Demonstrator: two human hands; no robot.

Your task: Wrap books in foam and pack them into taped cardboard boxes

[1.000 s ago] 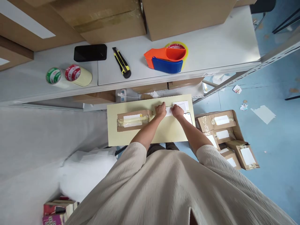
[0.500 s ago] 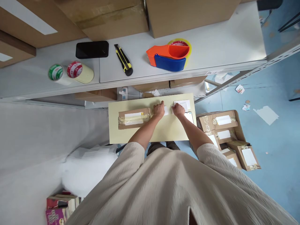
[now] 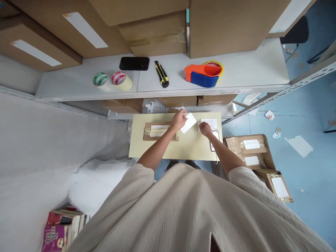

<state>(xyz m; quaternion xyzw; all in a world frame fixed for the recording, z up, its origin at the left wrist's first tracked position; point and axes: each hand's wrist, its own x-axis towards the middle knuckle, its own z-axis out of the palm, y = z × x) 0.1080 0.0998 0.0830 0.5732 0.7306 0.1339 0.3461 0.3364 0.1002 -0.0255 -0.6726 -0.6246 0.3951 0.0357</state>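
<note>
My left hand (image 3: 179, 119) is closed on a white paper slip (image 3: 188, 123), held tilted above the pale yellow table (image 3: 154, 151). Beneath my left forearm lies a flat cardboard box (image 3: 147, 134) with clear tape and a white label (image 3: 159, 130). At the table's right side, my right hand (image 3: 205, 129) has its fingers curled over several white sheets (image 3: 211, 122); whether it grips one of them is hidden. Just below that hand, a phone (image 3: 215, 140) with a lit screen lies partly behind my right wrist.
A grey shelf (image 3: 162, 91) crosses beyond the table, carrying a tape dispenser (image 3: 202, 75), a box cutter (image 3: 162, 74), a black phone (image 3: 134, 63), tape rolls (image 3: 122, 81) and large cartons (image 3: 236, 28). Labelled boxes (image 3: 278, 185) stand on the floor at right, and books (image 3: 56, 234) at lower left.
My left hand has lifted the white slip, which now shows more fully and tilted. My right hand has moved slightly down and right, over the sheets. The camera view has shifted.
</note>
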